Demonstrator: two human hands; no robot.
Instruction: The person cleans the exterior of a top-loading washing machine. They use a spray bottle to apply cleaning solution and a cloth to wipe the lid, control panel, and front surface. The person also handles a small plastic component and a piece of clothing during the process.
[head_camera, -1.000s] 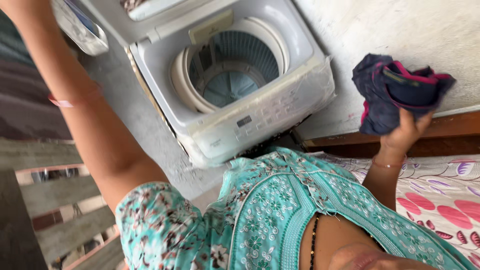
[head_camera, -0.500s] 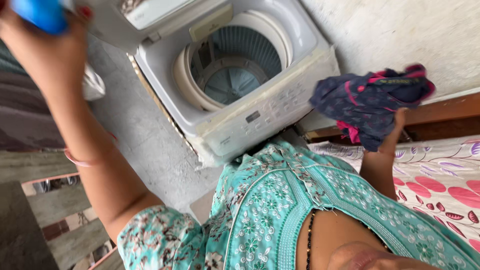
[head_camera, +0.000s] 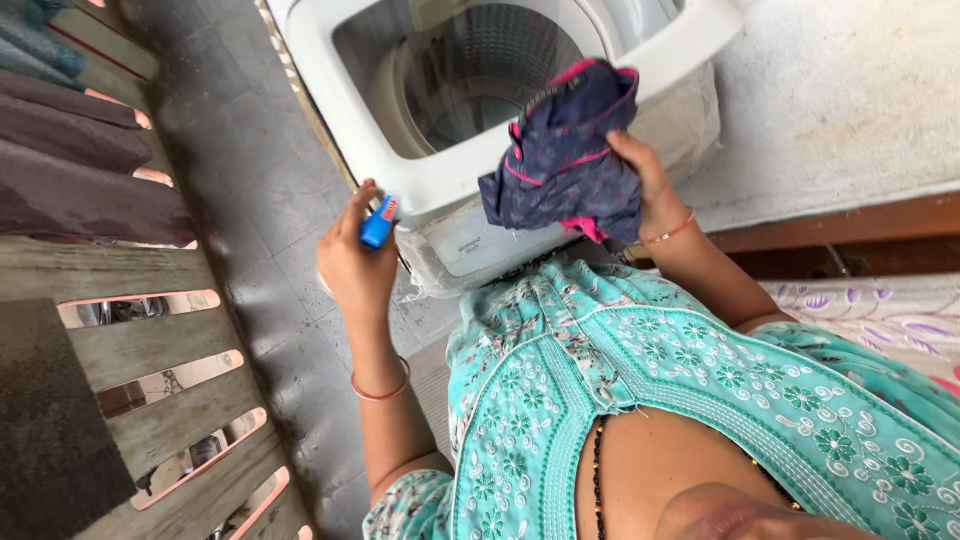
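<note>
In the head view, the left hand (head_camera: 355, 262) curls its fingers around a small blue bottle (head_camera: 378, 222) beside the washing machine (head_camera: 450, 180). The right hand (head_camera: 640, 185) grips a bunched navy-and-pink garment (head_camera: 560, 160) above the machine's front rim.

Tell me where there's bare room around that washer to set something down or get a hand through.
Bare grey floor runs between the washing machine and the slatted bench. The pale ledge right of the machine is bare too. The drum opening is open on its left; its front right is crowded by the dark garment in the right hand. The left hand holds a blue object at the front corner.
</note>
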